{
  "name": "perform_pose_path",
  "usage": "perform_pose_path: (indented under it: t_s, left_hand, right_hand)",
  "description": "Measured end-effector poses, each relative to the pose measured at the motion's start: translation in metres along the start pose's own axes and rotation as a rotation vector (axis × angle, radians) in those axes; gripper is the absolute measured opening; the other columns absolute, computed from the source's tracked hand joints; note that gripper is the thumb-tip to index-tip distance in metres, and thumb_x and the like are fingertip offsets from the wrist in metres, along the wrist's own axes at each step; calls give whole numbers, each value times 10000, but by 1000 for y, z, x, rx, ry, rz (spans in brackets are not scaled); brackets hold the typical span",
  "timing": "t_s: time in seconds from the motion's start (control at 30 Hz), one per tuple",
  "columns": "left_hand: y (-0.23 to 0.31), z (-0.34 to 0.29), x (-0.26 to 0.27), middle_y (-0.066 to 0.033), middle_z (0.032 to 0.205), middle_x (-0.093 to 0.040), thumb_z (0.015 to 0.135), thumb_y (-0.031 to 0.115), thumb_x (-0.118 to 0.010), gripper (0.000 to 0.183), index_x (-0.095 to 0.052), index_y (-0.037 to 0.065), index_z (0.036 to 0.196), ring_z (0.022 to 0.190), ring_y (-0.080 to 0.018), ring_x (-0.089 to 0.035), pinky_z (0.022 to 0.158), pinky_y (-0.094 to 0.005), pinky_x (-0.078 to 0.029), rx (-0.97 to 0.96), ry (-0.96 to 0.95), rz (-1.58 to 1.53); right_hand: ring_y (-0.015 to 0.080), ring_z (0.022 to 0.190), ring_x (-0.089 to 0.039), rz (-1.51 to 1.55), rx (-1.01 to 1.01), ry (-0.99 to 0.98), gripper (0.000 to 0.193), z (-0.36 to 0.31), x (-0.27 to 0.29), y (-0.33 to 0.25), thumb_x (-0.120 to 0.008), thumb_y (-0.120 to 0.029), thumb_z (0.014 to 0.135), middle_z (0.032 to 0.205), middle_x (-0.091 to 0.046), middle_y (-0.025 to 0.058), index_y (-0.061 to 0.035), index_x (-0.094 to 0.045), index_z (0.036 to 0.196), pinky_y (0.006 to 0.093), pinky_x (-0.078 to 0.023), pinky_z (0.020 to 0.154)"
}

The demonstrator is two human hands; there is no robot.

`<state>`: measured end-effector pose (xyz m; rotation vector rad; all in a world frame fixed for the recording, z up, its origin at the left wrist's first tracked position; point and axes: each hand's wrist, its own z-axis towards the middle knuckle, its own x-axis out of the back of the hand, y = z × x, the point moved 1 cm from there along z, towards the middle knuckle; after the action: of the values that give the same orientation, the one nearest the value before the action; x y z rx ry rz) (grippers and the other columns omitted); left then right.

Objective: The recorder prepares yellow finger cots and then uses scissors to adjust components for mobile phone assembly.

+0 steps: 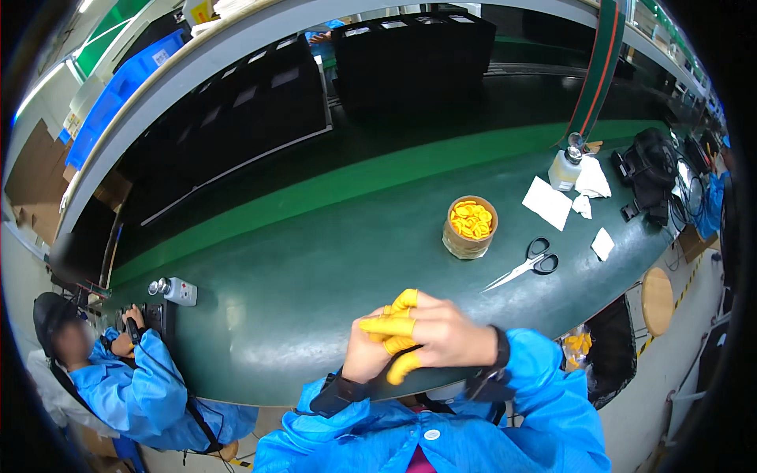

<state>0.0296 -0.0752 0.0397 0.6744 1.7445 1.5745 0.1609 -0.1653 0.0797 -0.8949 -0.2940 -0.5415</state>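
A: Head view: yellow finger cots [386, 325]?
B: Bright, snug, sleeving fingertips where right hand [448, 335] overlaps left hand [366, 355], above the worktop's [307, 284] near edge. Similar yellow rings [471, 221] fill round tub [465, 247].
A: Fingers?
B: Right's bent over left's; whether either grips anything, cannot tell.

Smooth green table [315, 268] with a glossy sheen, rubbery yellow finger cots [388, 325], shiny metal scissors [527, 265] with black plastic handles [540, 256], cardboard-looking tub [465, 247], matt white cloth [593, 178] toward the table's right end, smooth wooden stool seat [657, 301]
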Motion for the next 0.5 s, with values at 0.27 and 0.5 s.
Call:
perform_pose_path:
  t_s: [0.27, 0.5]
  left_hand:
    - [-18, 2, 35, -19, 690, -529, 777, 22, -757, 335, -473, 60, 603, 628, -107, -486, 560, -253, -386, -138, -82, 88]
    - [-7, -6, 28, -61, 937, -639, 897, 203, -729, 263, -605, 53, 720, 710, -100, -541, 589, -217, -418, -135, -39, -33]
  right_hand:
    - [340, 971, -618, -956, -558, -14, 244, 16, 149, 61, -694, 9, 743, 950, -647, 175, -37, -745, 976, 419, -538, 799]
    - [359, 1039, -615, -1169, -703, -168, 270, 25, 136, 74, -693, 4, 722, 1062, -637, 193, -35, -731, 986, 415, -569, 821]
